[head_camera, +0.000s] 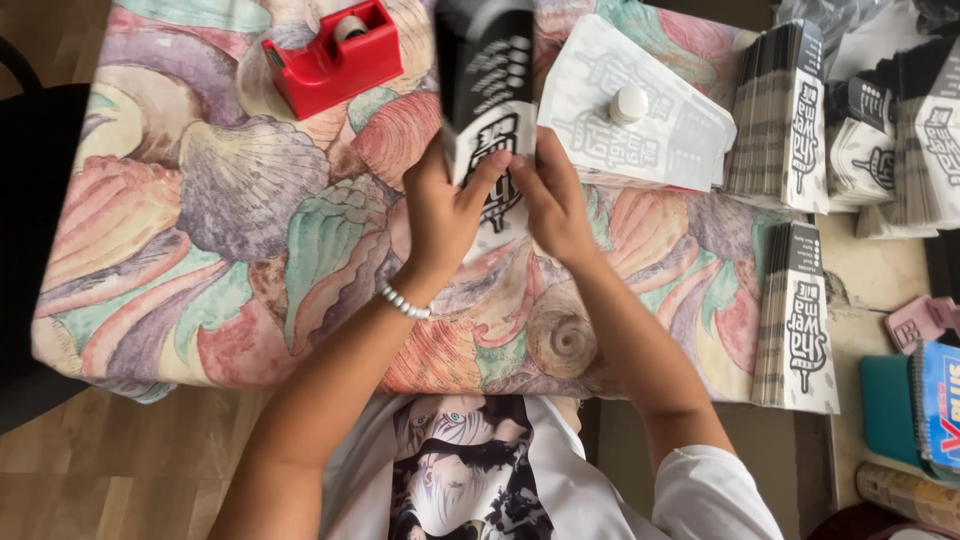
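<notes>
At the far left a dark chair (40, 250) stands against the surface (180, 300), which wears a cloth printed with big shells in pink, green and mauve; wooden floor (130, 470) shows below it. Near the top edge sits a red tape dispenser (332, 55), well apart from the hands.

In the middle the person holds a black-and-white printed box (487, 90) tilted away towards the top of the view, its upper part blurred; the left hand (445, 215), with a white bead bracelet (403, 302) at the wrist, is clamped on the box's lower left edge, thumb (487, 172) laid across the printed face; the right hand (555, 205) grips the lower right edge, so the 2 hands lie close together with the box between them. Whether the box's lower end touches the cloth cannot be told.

Just right of the box lies a sheaf of flat white printed sheets (665, 125) with a small white cap (629, 103) resting on top. Further right stand 2 stacks of flattened boxes on edge, 1 near the top (785, 115) and 1 lower (800, 320), with more such stacks (915, 135) crowded at the top right corner. At the right edge lie a pink object (922, 320), a teal book (885, 405) and a blue spiral notebook (940, 400).
</notes>
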